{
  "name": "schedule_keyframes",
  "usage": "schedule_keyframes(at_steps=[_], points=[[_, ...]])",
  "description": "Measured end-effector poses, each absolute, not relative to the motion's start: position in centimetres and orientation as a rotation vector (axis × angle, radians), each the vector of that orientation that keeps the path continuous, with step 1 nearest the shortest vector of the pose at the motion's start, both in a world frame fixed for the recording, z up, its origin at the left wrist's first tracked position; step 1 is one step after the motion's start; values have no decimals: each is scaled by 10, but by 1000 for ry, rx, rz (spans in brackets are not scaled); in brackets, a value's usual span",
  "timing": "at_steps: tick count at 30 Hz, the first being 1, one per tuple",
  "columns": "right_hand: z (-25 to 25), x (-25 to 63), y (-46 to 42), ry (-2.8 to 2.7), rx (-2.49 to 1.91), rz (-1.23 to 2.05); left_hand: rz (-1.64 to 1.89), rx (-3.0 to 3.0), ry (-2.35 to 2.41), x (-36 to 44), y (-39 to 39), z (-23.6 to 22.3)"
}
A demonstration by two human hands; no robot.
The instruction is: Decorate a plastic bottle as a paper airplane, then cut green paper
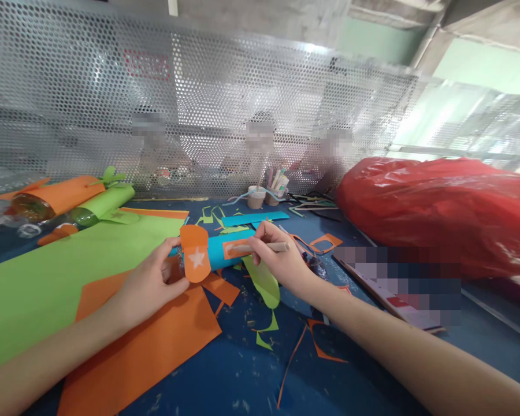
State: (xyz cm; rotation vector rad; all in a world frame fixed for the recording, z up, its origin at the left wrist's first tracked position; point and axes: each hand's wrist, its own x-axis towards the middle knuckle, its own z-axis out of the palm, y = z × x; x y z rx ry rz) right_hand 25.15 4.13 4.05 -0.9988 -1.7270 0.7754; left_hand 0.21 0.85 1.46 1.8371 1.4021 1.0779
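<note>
A plastic bottle wrapped in blue paper (216, 252) lies on its side in front of me. My left hand (156, 283) is closed around its left end, next to a rounded orange paper piece (197, 273) with a white star. Between the closed fingers of my right hand (275, 254) is a pale pen-like stick (279, 247); whether it is a marker or a brush I cannot tell. Its tip points at an orange paper strip (230, 249) on the blue wrap, which bears a whitish mark. A green paper fin (264, 283) sticks out below the bottle.
Orange sheets (156, 341) and a large green sheet (60, 271) cover the left side. Several paper-wrapped bottles (73, 196) lie at the back left. Cups (256, 197) with sticks and pens stand by the perforated screen (242, 86). A red plastic bag (433, 208) bulges at right.
</note>
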Motion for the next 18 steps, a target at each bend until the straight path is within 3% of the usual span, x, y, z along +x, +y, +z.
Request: schedule_keyframes(at_steps=[18], points=[[39,254,44,-1724,-983,762,1026,1880,1450,1,11,14]])
